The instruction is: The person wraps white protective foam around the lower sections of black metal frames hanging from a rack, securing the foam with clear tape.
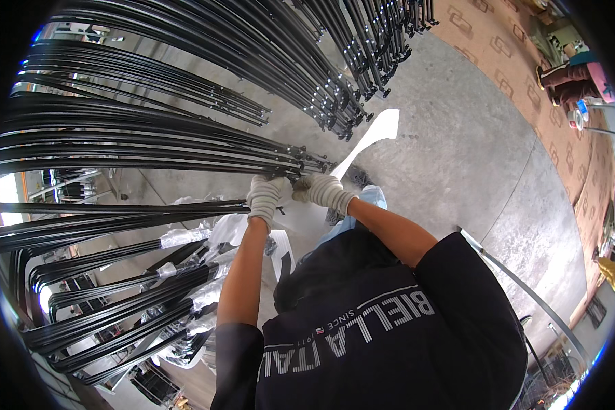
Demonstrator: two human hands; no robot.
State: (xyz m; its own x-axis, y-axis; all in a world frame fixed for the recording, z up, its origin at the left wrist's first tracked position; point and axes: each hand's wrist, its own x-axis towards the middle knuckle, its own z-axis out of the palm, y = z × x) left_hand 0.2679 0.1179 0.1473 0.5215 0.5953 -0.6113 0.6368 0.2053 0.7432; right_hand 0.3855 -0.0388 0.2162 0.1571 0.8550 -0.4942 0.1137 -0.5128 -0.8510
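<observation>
Black tubes (150, 133) end just beyond the gloved left hand (265, 196) and right hand (322, 191). Fingers (305, 188) curl, their hold hidden; a white strip (374, 139) extends right of the tubes.

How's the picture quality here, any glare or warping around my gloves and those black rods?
Head view: the black rods bend toward the dark circular rim; head view: a white patch at far left is blown out, and the concrete floor has a pale sheen at right; head view: the left hand and right hand look fairly clear.
</observation>
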